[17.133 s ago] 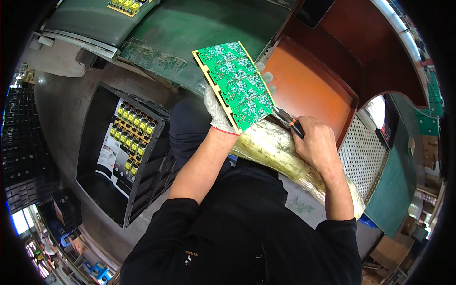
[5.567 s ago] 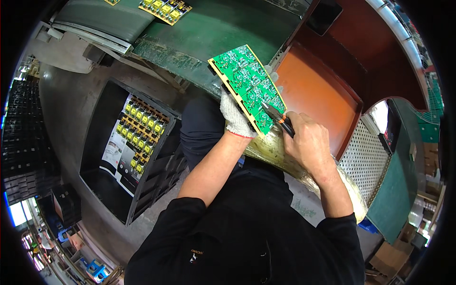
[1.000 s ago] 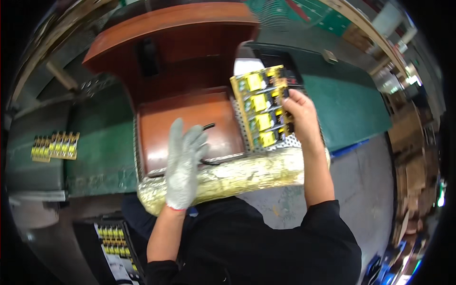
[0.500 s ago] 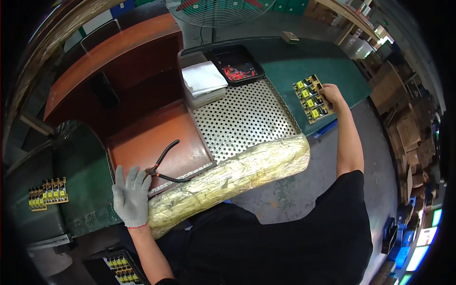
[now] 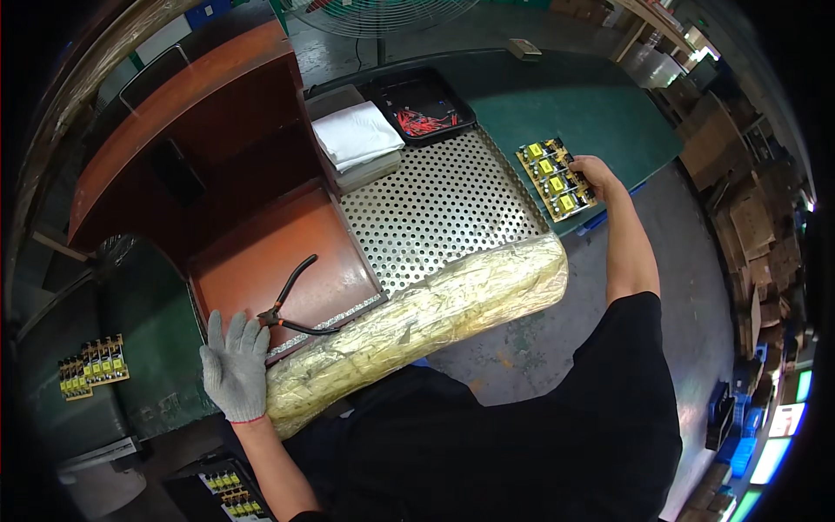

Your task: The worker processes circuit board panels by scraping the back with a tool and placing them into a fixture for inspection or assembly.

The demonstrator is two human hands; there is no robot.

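Note:
My bare right hand [image 5: 595, 177] grips the right edge of a circuit board panel [image 5: 555, 180], a tan board with a row of yellow transformers. The panel is over the green table, just right of the perforated metal plate [image 5: 444, 204]. My left hand [image 5: 236, 361], in a grey knit glove, has its fingers spread and holds nothing. It rests at the front left corner of the reddish-brown tray [image 5: 278, 252], by the end of a foil-covered roll [image 5: 417, 326]. Beside its fingertips lie cutting pliers [image 5: 277, 315] with black handles, partly spread.
Further circuit boards [image 5: 94, 367] lie on the green table at the left, and more sit in a black bin [image 5: 196, 487] below. Behind the plate are a black tray [image 5: 426, 106] of red parts and a folded white cloth [image 5: 357, 137]. A fan [image 5: 378, 16] stands beyond.
My right hand has brought the circuit board panel slightly left, nearer the perforated plate. The view has shifted a little. My left hand stays open in about the same place.

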